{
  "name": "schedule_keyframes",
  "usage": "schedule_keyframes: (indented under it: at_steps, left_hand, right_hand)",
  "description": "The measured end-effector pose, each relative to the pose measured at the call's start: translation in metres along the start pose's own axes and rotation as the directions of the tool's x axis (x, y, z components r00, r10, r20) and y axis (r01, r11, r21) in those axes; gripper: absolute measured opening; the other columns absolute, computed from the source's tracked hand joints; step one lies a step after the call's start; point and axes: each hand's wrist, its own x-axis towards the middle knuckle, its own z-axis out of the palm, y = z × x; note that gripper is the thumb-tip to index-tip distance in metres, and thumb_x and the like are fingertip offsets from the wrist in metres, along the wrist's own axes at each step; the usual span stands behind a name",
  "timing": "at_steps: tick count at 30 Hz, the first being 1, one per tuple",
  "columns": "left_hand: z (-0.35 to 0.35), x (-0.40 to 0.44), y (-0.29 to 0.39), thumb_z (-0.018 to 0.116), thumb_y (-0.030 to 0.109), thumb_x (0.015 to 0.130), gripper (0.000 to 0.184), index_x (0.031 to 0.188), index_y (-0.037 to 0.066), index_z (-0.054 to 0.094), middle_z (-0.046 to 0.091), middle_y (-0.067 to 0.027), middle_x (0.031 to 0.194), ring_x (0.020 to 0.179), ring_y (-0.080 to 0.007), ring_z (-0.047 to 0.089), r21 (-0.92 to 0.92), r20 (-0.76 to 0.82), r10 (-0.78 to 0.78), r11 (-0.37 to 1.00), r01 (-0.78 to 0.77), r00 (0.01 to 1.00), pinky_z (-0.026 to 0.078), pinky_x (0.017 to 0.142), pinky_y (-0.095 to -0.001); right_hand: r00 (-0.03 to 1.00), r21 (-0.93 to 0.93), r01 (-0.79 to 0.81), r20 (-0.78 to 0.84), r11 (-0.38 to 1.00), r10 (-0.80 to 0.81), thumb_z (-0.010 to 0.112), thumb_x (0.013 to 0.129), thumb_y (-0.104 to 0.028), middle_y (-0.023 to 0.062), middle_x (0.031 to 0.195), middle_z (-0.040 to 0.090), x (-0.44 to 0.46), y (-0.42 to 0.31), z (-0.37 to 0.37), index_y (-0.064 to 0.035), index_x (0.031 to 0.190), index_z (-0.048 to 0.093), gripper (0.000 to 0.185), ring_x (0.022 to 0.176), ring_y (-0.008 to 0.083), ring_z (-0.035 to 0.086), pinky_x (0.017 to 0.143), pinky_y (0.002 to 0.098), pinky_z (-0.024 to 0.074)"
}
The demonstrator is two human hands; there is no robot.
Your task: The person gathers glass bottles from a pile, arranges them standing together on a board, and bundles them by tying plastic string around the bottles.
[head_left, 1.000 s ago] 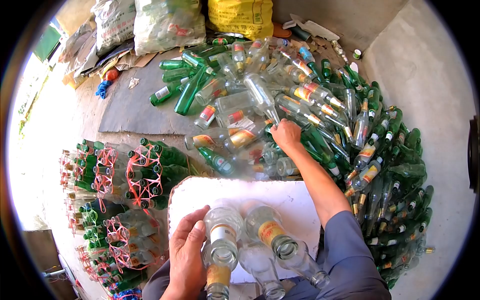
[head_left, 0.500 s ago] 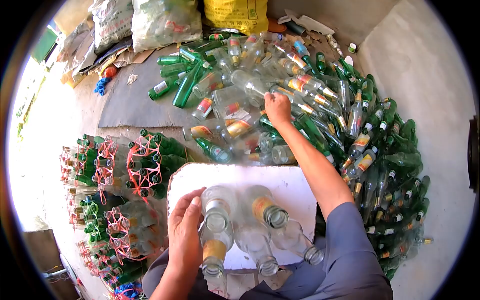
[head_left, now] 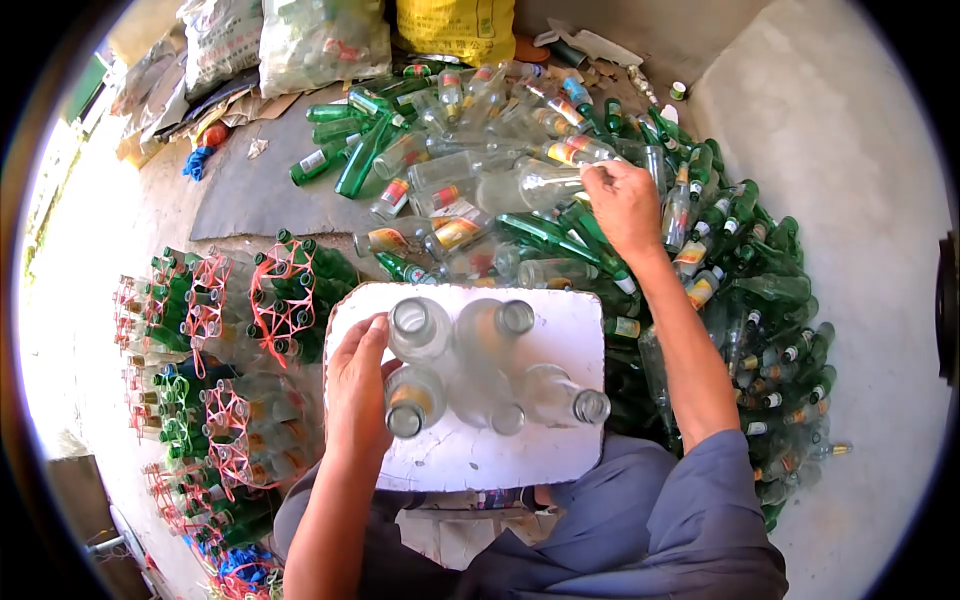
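Observation:
My right hand (head_left: 628, 210) is closed around the neck of a clear glass bottle (head_left: 530, 188), which lies nearly level above the heap with its base to the left. My left hand (head_left: 358, 385) rests at the left side of several clear glass bottles (head_left: 418, 330) standing upright and close together on a white board (head_left: 500, 462) in front of me. Its thumb points up along the nearest bottles and its fingers are partly hidden, loosely bent, beside the glass. Some standing bottles carry yellowish labels.
A large heap of loose green and clear bottles (head_left: 770, 290) spreads behind and right of the board. Bundles of bottles tied with pink string (head_left: 285, 300) stand at left. Filled sacks (head_left: 325, 45) line the back, and a concrete wall (head_left: 850, 170) rises at right.
My right hand has moved right, and the clear bottle in it has swung round to lie more sideways. The view has tilted, so the board appears higher. My left hand stays beside the standing bottles.

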Motion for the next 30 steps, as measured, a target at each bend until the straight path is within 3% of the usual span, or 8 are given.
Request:
schedule_keyframes:
  at_steps: [2, 3, 12, 20, 21, 25, 28, 30]
  left_hand:
    - [-0.001, 0.003, -0.002, 0.055, 0.032, 0.095, 0.043, 0.118, -0.004, 0.058, 0.064, -0.0084, 0.106, 0.094, -0.0156, 0.059, -0.006, 0.007, 0.018, 1.000, -0.018, 1.000, 0.047, 0.084, -0.0301]
    - [0.000, 0.005, -0.002, 0.053, 0.025, 0.092, 0.038, 0.119, -0.002, 0.059, 0.064, -0.0112, 0.110, 0.103, -0.0190, 0.064, -0.019, -0.003, 0.005, 1.000, -0.005, 1.000, 0.056, 0.081, -0.0348]
    - [-0.003, -0.001, -0.004, 0.050, 0.032, 0.097, 0.044, 0.122, -0.003, 0.057, 0.062, -0.0108, 0.115, 0.107, -0.0189, 0.061, -0.030, 0.163, 0.166, 0.986, -0.163, 0.973, 0.048, 0.090, -0.0335]
    - [-0.003, 0.008, -0.012, 0.051, 0.029, 0.097, 0.042, 0.122, -0.005, 0.055, 0.063, -0.0116, 0.113, 0.103, -0.0190, 0.061, -0.121, 0.147, 0.135, 0.986, -0.118, 0.980, 0.048, 0.089, -0.0334]
    - [-0.004, 0.008, -0.012, 0.051, 0.029, 0.097, 0.042, 0.122, -0.005, 0.055, 0.063, -0.0116, 0.113, 0.103, -0.0192, 0.061, -0.119, 0.154, 0.140, 0.985, -0.122, 0.978, 0.048, 0.089, -0.0334]
    - [-0.006, 0.008, -0.011, 0.052, 0.029, 0.096, 0.043, 0.122, -0.005, 0.055, 0.063, -0.0115, 0.113, 0.104, -0.0195, 0.061, -0.114, 0.168, 0.135, 0.987, -0.117, 0.976, 0.048, 0.090, -0.0337]
    - [-0.004, 0.007, -0.009, 0.052, 0.029, 0.096, 0.041, 0.116, -0.007, 0.058, 0.064, -0.0126, 0.108, 0.097, -0.0180, 0.062, -0.135, 0.143, 0.160, 0.981, -0.141, 0.977, 0.050, 0.083, -0.0318]
    - [-0.004, 0.007, -0.010, 0.052, 0.028, 0.096, 0.040, 0.113, -0.008, 0.060, 0.065, -0.0134, 0.106, 0.095, -0.0175, 0.062, -0.098, 0.150, 0.223, 0.973, -0.210, 0.963, 0.050, 0.081, -0.0309]
  right_hand:
    - [0.999, 0.003, 0.030, 0.031, 1.000, -0.030, 0.064, 0.088, -0.015, 0.0024, 0.055, 0.049, -0.010, -0.033, -0.033, 0.0042, 0.076, 0.061, 0.023, 0.051, 0.0068, 0.041, 0.049, 0.0277, 0.0350]
    - [0.998, -0.019, 0.053, 0.029, 0.998, -0.052, 0.064, 0.087, -0.015, 0.0020, 0.055, 0.049, -0.014, -0.043, -0.046, 0.0041, 0.076, 0.061, 0.022, 0.051, 0.0066, 0.040, 0.048, 0.0274, 0.0348]
    - [0.989, -0.125, -0.004, 0.143, 0.992, 0.022, 0.067, 0.088, -0.014, -0.0024, 0.053, 0.044, -0.056, -0.109, -0.110, 0.0017, 0.081, 0.066, 0.017, 0.051, 0.0047, 0.038, 0.046, 0.0256, 0.0329]
    - [0.961, -0.184, -0.006, 0.270, 0.983, 0.056, 0.071, 0.084, -0.019, 0.0084, 0.051, 0.052, -0.075, -0.115, -0.102, 0.0015, 0.078, 0.067, 0.022, 0.045, 0.0121, 0.043, 0.046, 0.0313, 0.0375]
    - [0.970, -0.126, -0.031, 0.237, 0.992, 0.060, 0.073, 0.076, -0.022, 0.0199, 0.053, 0.052, -0.074, -0.120, -0.098, 0.0022, 0.063, 0.056, 0.032, 0.048, 0.0375, 0.050, 0.050, 0.0417, 0.0424]
    - [0.952, -0.117, 0.009, 0.304, 0.993, 0.028, 0.072, 0.075, -0.021, 0.0202, 0.055, 0.053, -0.082, -0.119, -0.085, 0.0029, 0.066, 0.061, 0.028, 0.051, 0.0389, 0.052, 0.051, 0.0424, 0.0437]
    - [0.936, -0.117, 0.000, 0.349, 0.993, 0.041, 0.074, 0.081, -0.026, 0.0100, 0.050, 0.050, -0.085, -0.118, -0.082, 0.0013, 0.077, 0.068, 0.028, 0.044, 0.0147, 0.045, 0.045, 0.0324, 0.0378]
    - [0.918, -0.120, -0.013, 0.392, 0.993, 0.059, 0.071, 0.085, -0.036, 0.0088, 0.051, 0.052, -0.087, -0.118, -0.083, 0.0012, 0.079, 0.070, 0.038, 0.048, 0.0134, 0.047, 0.048, 0.0312, 0.0388]
